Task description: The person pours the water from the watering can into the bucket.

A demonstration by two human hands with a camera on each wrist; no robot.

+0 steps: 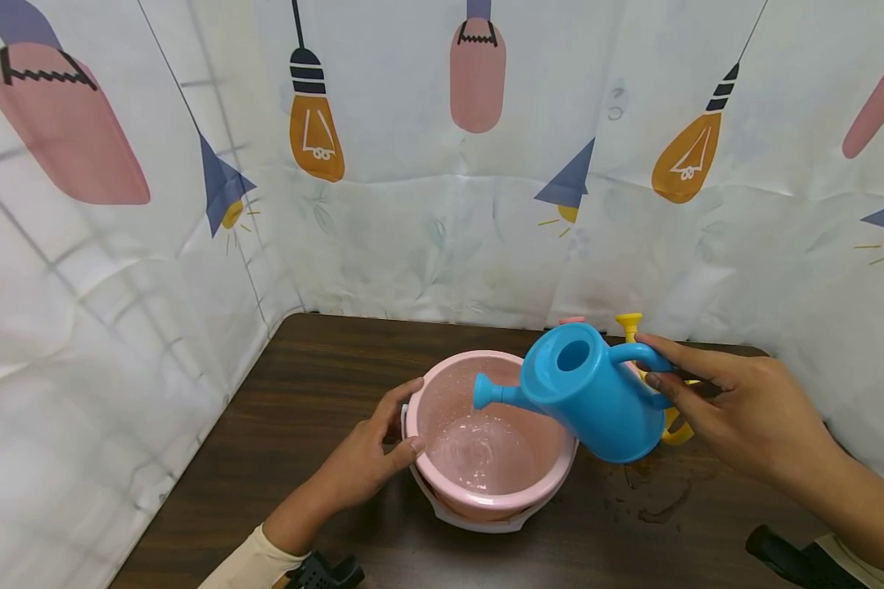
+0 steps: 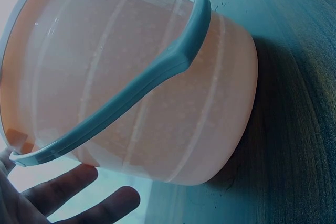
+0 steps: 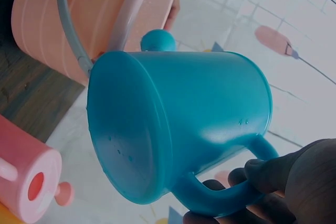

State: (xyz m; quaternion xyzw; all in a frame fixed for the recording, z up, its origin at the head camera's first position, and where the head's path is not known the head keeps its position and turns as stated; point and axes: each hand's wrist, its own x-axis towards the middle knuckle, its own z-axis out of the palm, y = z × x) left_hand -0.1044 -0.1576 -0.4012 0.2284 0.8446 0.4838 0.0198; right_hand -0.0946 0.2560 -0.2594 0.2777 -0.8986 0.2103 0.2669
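Note:
My right hand (image 1: 744, 401) grips the handle of a blue watering can (image 1: 611, 409), fingers and thumb around it. The can is tilted left, and its spout hangs over a pink bucket (image 1: 486, 499). Rippled water (image 1: 479, 450) lies in the bottom of the bucket. My left hand (image 1: 368, 450) holds the bucket's left rim, thumb at the near side; in the left wrist view two fingers (image 2: 105, 203) extend beside its wall. The bucket's grey-white handle (image 2: 152, 80) hangs down its side. Drops dot the can's base in the right wrist view.
Behind the blue can, mostly hidden, are a yellow watering can (image 1: 679, 429) and a pink watering can (image 3: 31, 166). Water spots (image 1: 663, 511) wet the dark wooden table (image 1: 324, 368) right of the bucket. A patterned white curtain (image 1: 412, 221) hangs behind and at the left.

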